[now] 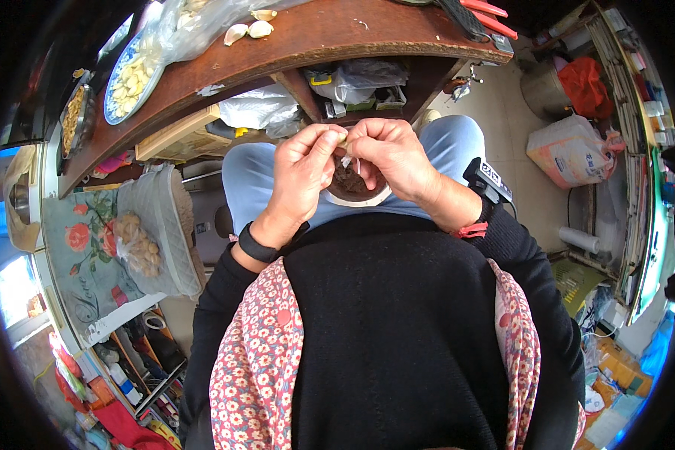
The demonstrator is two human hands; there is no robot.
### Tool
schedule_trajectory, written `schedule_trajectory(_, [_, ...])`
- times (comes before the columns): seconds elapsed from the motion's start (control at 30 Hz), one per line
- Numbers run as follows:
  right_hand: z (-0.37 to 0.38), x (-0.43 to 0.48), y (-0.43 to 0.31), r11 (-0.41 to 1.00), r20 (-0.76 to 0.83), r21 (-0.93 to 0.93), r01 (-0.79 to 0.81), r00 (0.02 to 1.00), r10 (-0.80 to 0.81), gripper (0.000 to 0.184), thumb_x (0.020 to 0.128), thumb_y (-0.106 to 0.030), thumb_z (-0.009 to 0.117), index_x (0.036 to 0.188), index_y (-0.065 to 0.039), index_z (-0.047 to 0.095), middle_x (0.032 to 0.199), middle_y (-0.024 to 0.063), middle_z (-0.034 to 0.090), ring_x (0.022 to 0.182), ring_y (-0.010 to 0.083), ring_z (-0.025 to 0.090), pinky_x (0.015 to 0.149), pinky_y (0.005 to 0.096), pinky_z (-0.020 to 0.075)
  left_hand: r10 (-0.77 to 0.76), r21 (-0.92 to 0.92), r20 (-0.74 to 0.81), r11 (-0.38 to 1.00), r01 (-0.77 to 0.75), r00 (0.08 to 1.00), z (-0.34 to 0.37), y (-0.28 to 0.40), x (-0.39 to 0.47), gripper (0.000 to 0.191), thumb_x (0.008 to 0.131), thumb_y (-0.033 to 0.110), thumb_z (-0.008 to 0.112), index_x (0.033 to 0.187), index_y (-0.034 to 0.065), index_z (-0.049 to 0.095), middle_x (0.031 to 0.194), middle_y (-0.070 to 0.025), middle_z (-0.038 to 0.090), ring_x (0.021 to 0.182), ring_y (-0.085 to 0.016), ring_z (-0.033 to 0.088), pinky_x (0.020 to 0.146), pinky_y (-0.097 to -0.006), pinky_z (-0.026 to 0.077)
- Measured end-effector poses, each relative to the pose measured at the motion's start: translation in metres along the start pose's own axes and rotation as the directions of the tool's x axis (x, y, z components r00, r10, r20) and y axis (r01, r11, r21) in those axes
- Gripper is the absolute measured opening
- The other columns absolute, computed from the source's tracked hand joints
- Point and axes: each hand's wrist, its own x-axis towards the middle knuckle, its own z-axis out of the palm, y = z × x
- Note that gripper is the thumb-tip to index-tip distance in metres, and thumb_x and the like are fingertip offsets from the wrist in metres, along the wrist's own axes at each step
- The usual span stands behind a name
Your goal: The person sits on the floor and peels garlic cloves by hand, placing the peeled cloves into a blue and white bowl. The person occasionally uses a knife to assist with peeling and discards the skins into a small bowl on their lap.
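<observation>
My left hand (301, 171) and my right hand (399, 160) meet above my lap, pinching a small pale garlic clove (343, 138) between thumbs and fingers. Thin white shreds, apparently skin, hang below the fingertips. Under the hands, between my thighs, is a round container with a white rim (360, 202) and a dark brown inside; my hands hide much of it. On the wooden table (315, 42) ahead lie three garlic cloves (248, 31) in their skins. A blue-and-white plate (111, 109) at the left holds several peeled cloves (130, 84), beside a clear plastic bag (202, 34).
Red-handled pliers or scissors (486, 14) lie at the table's right end. Left of the plate is a dish of brown bits (72, 121). A bag of brown round items (138, 244) rests on a padded cloth to my left. A tied sack (568, 152) stands on the right.
</observation>
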Motion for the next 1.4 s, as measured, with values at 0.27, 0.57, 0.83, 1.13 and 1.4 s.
schedule_trajectory(0.27, [-0.002, 0.001, 0.001, 0.989, 0.016, -0.15, -0.013, 1.0, 0.016, 0.014, 0.084, -0.01, 0.056, 0.074, -0.002, 0.06, 0.058, 0.0017, 0.056, 0.047, 0.007, 0.053, 0.041, 0.0219, 0.0431, -0.156, -0.228, 0.006, 0.962, 0.153, 0.988, -0.009, -0.001, 0.004, 0.023, 0.1, 0.022, 0.047, 0.099, 0.0024, 0.059, 0.083, -0.0041, 0.059, 0.047, -0.002, 0.036, 0.041, -0.017, 0.03])
schedule_trajectory(0.57, [-0.048, 0.047, 0.056, 0.773, -0.149, -0.617, -0.148, 0.986, 0.07, 0.025, 0.088, -0.019, 0.05, 0.085, 0.002, 0.064, 0.064, 0.0066, 0.06, 0.058, 0.0155, 0.06, 0.052, 0.0294, 0.051, -0.224, -0.411, 0.1, 0.878, 0.245, 0.969, -0.031, 0.014, 0.008, 0.028, 0.099, 0.028, 0.045, 0.102, 0.0028, 0.057, 0.085, -0.0078, 0.059, 0.048, -0.002, 0.038, 0.04, -0.0163, 0.031])
schedule_trajectory(0.83, [-0.076, 0.079, 0.126, 0.21, -0.013, -0.977, 0.042, 0.967, -0.254, 0.019, 0.073, -0.022, 0.063, 0.076, -0.005, 0.07, 0.075, 0.0185, 0.066, 0.074, 0.0349, 0.066, 0.071, 0.0406, 0.0531, -0.108, -0.403, 0.12, 0.903, 0.148, 0.987, -0.052, 0.041, 0.003, 0.029, 0.1, 0.029, 0.045, 0.097, 0.0021, 0.058, 0.084, -0.006, 0.058, 0.052, -0.002, 0.04, 0.041, -0.0149, 0.031])
schedule_trajectory(1.13, [-0.061, 0.085, 0.131, 0.202, -0.061, -0.979, -0.008, 0.965, -0.255, 0.012, 0.065, -0.017, 0.066, 0.07, -0.006, 0.065, 0.074, 0.0153, 0.066, 0.074, 0.0328, 0.065, 0.071, 0.0417, 0.0527, 0.347, -0.014, -0.403, 0.923, -0.385, 0.847, -0.129, 0.156, 0.013, 0.026, 0.098, 0.026, 0.048, 0.093, 0.0022, 0.058, 0.079, -0.0016, 0.052, 0.055, -0.005, 0.041, 0.045, -0.0186, 0.032])
schedule_trajectory(1.4, [-0.065, 0.08, 0.14, 0.014, 0.263, -0.961, 0.275, 0.932, -0.249, 0.023, 0.082, -0.014, 0.047, 0.072, -0.008, 0.067, 0.078, 0.0151, 0.066, 0.073, 0.0359, 0.064, 0.07, 0.0458, 0.0528, 0.506, 0.346, -0.565, 0.863, -0.369, 0.652, -0.202, 0.22, 0.072, 0.04, 0.097, 0.036, 0.051, 0.105, -0.0009, 0.065, 0.093, -0.0057, 0.061, 0.078, -0.011, 0.054, 0.071, -0.0238, 0.045])
